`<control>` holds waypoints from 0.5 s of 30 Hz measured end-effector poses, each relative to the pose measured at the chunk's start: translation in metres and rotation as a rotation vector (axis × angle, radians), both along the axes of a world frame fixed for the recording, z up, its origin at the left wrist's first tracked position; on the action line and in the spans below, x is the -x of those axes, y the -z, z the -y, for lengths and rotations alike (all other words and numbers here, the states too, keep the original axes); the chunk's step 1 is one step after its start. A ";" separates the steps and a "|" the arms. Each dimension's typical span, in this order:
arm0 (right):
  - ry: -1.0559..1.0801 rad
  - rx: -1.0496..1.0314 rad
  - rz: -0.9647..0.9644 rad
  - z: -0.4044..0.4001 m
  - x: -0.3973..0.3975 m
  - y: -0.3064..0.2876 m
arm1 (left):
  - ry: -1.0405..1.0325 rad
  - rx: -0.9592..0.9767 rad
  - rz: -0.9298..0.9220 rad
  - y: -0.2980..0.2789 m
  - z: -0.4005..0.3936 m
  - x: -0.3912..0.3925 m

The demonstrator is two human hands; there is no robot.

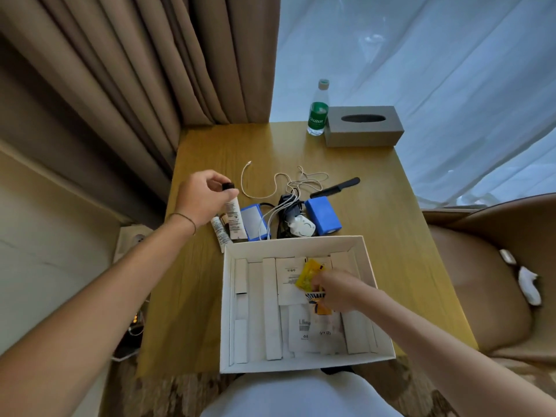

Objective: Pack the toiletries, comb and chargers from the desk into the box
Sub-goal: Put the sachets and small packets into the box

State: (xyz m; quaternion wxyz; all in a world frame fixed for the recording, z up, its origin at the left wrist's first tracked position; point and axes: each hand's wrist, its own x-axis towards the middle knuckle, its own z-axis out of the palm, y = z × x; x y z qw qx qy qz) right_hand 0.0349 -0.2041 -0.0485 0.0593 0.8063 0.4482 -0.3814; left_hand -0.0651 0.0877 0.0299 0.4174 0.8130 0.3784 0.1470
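My left hand (204,197) grips the dark cap end of a white tube (234,218) above the desk's left side. A smaller white tube (219,233) lies just beneath it. My right hand (338,291) is inside the open white box (373,266), holding yellow sachets (310,275). Beyond the box lie two blue packs (322,215), a white charger plug (302,227) with black and white cables (288,188), and a black comb (335,187).
A green-labelled water bottle (318,111) and a grey tissue box (363,126) stand at the desk's far edge. Brown curtains hang at the left, sheer white ones at the right. A tan armchair (481,272) is to the right. White paper packets line the box floor.
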 end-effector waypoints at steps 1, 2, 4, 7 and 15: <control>-0.017 0.024 0.007 -0.002 0.003 0.002 | 0.006 0.023 0.019 -0.006 0.006 0.003; -0.035 0.048 0.010 -0.003 0.006 0.004 | 0.018 0.040 0.032 -0.010 0.012 0.005; -0.095 0.100 0.039 -0.004 0.011 0.006 | 0.062 0.041 0.028 -0.017 0.026 0.008; -0.185 0.114 0.123 -0.002 0.013 0.013 | 0.156 -0.008 -0.046 -0.021 0.048 0.012; -0.255 -0.034 0.358 0.001 0.019 0.023 | 0.370 0.019 -0.324 0.000 0.093 0.021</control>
